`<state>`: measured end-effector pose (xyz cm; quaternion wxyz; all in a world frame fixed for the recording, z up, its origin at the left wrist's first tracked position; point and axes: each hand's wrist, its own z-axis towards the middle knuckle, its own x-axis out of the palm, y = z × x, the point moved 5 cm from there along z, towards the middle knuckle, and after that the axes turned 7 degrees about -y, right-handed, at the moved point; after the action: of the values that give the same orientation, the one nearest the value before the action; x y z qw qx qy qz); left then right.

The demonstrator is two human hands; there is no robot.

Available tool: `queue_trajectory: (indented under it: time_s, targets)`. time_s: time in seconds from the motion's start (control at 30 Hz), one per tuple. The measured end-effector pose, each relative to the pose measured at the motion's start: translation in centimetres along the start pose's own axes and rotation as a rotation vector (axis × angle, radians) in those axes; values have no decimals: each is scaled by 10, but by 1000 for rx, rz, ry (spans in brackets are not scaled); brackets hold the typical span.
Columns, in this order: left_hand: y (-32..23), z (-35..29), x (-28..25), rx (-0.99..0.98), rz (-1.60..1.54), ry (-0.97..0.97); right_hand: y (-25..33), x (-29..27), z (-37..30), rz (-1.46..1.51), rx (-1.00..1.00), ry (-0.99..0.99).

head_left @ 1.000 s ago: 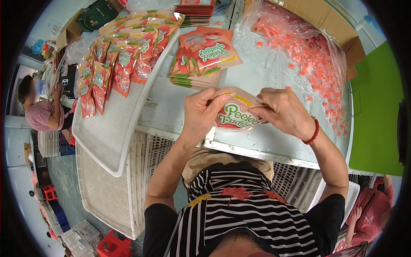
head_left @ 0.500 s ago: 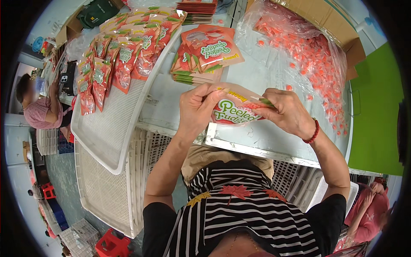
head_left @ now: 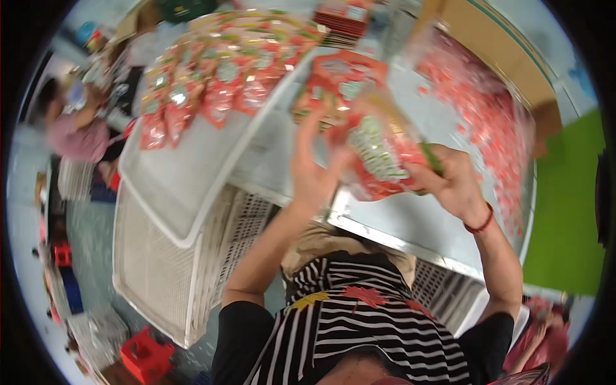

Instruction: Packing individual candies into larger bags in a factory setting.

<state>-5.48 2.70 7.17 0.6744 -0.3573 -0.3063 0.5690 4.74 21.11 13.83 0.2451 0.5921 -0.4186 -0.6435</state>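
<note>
My right hand (head_left: 454, 183) grips the right edge of a red and pink candy pouch (head_left: 378, 153) with a clear front and green-and-white lettering. The pouch is tilted above the table near its front edge. Left of it, my left hand (head_left: 312, 173) is blurred, its fingers apart and its thumb near the pouch's left side; it does not appear to hold it. Just behind lies a stack of flat pouches (head_left: 346, 67) of the same kind, partly covered by the held one.
A white mesh tray (head_left: 176, 179) with rows of pouches (head_left: 224, 90) stands at the left, above stacked trays (head_left: 154, 256). Red wrapped candies (head_left: 475, 115) spill from a plastic-lined cardboard box (head_left: 507, 45) at the right. Another person (head_left: 80, 131) sits at far left.
My left hand has let go of the pouch's left edge and opened beside it. The pouch has swung upright and tilted in my right hand. The whole view has shifted slightly.
</note>
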Motion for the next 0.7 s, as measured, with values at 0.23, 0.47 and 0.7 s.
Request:
queue_trajectory:
  time_s: [0.23, 0.47, 0.7]
  targets:
    - [5, -30, 19, -91, 149, 42, 49, 59, 29, 410, -14, -15]
    - [61, -3, -83, -100, -292, -332, 99, 113, 30, 504, -245, 299]
    - [92, 81, -283, -1, 543, -775, 9, 110, 42, 105, -186, 249]
